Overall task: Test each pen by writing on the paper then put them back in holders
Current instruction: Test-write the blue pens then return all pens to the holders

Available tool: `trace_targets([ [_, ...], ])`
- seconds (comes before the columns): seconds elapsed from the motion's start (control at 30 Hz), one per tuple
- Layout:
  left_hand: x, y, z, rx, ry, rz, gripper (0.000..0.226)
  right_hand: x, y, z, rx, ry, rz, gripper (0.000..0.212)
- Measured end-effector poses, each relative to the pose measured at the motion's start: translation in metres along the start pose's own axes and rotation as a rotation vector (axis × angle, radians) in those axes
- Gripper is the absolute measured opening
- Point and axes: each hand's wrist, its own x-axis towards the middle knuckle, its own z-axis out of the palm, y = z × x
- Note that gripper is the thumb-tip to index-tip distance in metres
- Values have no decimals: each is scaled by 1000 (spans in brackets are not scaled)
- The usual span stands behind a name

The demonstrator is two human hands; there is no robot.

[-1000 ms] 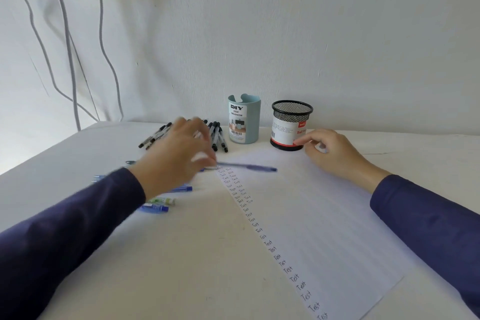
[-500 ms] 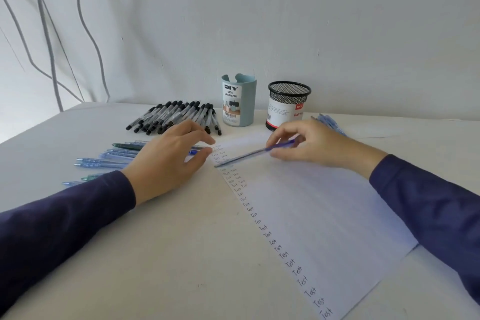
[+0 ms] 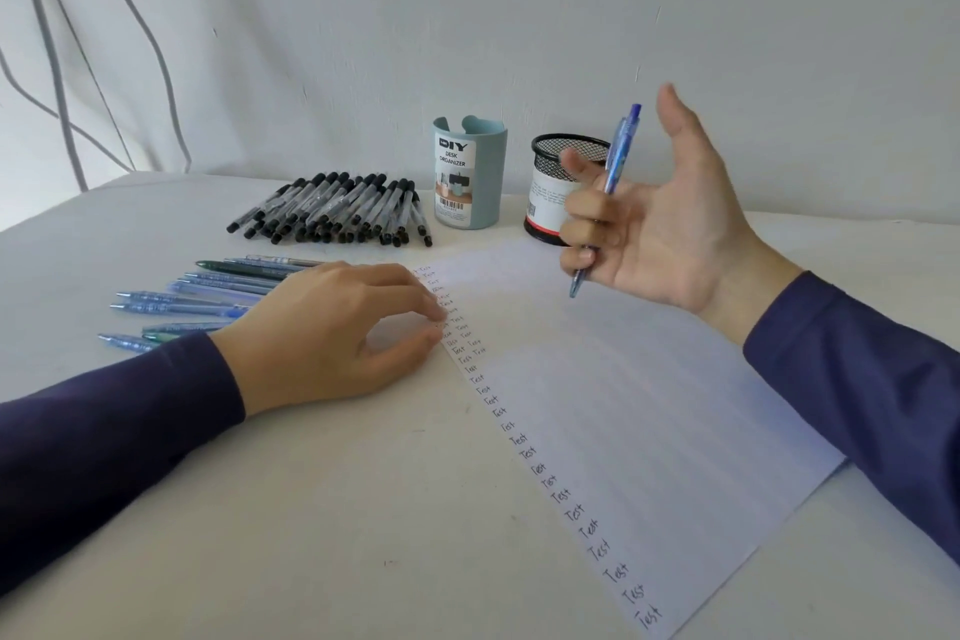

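The counter (image 3: 311, 509) fills the lower frame, and the paper (image 3: 649, 405) lies slantwise across its right half with a column of "Test" words down its left edge. The left hand (image 3: 332, 333), centre left, rests its loosely bent fingers on that edge and holds nothing. The right hand (image 3: 660, 218), raised at centre right in front of the mesh holder (image 3: 550, 161), has three fingers curled round the blue pen (image 3: 610, 177). The thumb stands apart. The pen is nearly upright, tip down and clear of the paper.

The step in hand looks like settling the pen into a writing grip. To do it well, the thumb should probably close onto the barrel low down. The tip should then come down on bare paper just right of the top words, while the left hand presses the sheet flat so it does not slide. The blue holder (image 3: 470, 172), the black pens (image 3: 332, 208) in a heap and the blue pens (image 3: 208, 296) in a row sit to the left, clear of the stroke.

Half a second earlier the right hand was low over the paper, pinching the pen almost flat. Now hand and pen are lifted and turned upright. The left hand has stayed at the paper's edge.
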Motion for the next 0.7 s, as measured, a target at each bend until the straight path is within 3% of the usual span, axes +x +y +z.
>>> trace_targets([
  [0.07,-1,1,0,36,-5,9,39,-1,3,4,2,-21,44,70],
  [0.2,0,2,0,66,-5,13,42,-2,8,7,-8,-19,48,56],
  [0.37,-1,2,2,61,11,17,44,1,15,15,-160,-24,8,83],
  [0.6,-2,-1,1,21,0,18,43,2,27,16,-234,-89,-36,43],
  [0.7,-3,-3,1,62,-16,3,48,1,28,13,-218,-57,-19,43],
])
